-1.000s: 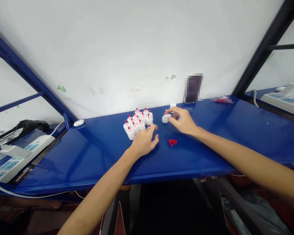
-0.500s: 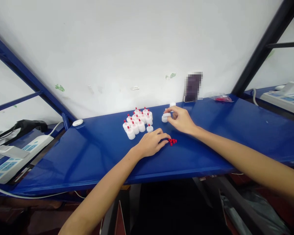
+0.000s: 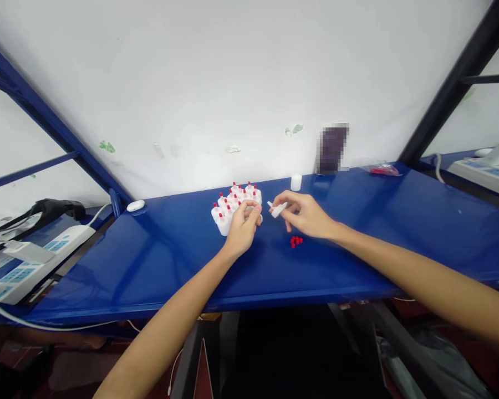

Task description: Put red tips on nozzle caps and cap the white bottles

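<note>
My right hand (image 3: 303, 211) holds a small white bottle (image 3: 279, 209), tilted with its bare nozzle pointing up and left. Facing it, my left hand (image 3: 244, 224) is pinched closed beside the group of bottles; what its fingertips hold is too small to make out. Several white bottles with red tips (image 3: 223, 224) stand close together to the left, partly behind my left hand. On the table below my right hand lies a little cluster of red caps (image 3: 296, 241). One white container (image 3: 296, 183) stands near the wall behind my right hand.
A blurred dark phone-like object (image 3: 331, 151) leans on the wall. A clear bag with red pieces (image 3: 383, 169) lies at the back right, a white oval object (image 3: 136, 205) at the back left. Power strips (image 3: 45, 260) lie beyond both table ends.
My left hand has risen from the red caps and moved up and left, fingers now pinched. My right hand has lifted and tilted the white bottle, bringing it slightly left and nearer.
</note>
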`<state>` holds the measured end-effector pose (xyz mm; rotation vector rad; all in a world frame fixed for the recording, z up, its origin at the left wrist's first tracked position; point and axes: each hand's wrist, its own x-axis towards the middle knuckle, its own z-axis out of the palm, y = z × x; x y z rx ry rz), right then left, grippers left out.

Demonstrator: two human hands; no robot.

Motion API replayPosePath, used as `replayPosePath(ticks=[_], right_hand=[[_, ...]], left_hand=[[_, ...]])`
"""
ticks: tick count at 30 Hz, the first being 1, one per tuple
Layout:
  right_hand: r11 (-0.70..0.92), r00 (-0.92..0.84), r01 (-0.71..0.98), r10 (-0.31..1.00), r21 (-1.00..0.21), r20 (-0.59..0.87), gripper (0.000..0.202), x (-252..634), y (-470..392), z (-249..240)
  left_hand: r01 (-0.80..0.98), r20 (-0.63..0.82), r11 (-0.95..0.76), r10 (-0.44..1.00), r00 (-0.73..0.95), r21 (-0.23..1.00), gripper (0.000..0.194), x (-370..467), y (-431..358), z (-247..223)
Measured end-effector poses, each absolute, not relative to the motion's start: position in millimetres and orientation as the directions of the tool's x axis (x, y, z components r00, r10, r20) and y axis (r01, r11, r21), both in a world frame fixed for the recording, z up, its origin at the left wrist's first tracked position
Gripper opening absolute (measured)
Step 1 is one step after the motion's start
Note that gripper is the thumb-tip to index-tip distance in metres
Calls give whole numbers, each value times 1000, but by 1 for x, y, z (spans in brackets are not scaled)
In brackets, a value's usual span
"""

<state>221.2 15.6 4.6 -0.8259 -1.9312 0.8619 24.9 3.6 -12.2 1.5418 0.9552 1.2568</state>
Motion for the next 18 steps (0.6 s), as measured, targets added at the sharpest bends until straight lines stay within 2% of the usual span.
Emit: replayPosePath(ticks=[5,10,14,18], right_hand=[[542,-503,222,776,-810,381,15,216,7,1],[588,-505,202,748,-783,432,13,217,9,2],[634,-483,209,729,-745,485,13,217,13,3],[714,-471,326,691,-620,548,9,217,16,0]], left_hand=[[-41,249,-245,954,167,969,34,25,5,-10],[0,263,-272,932,251,962,35,25,4,-13],[168,337,-401,888,313,901,33,23,-2,-15],[431,384,-519,849,364,739,36,21,-10,-13]])
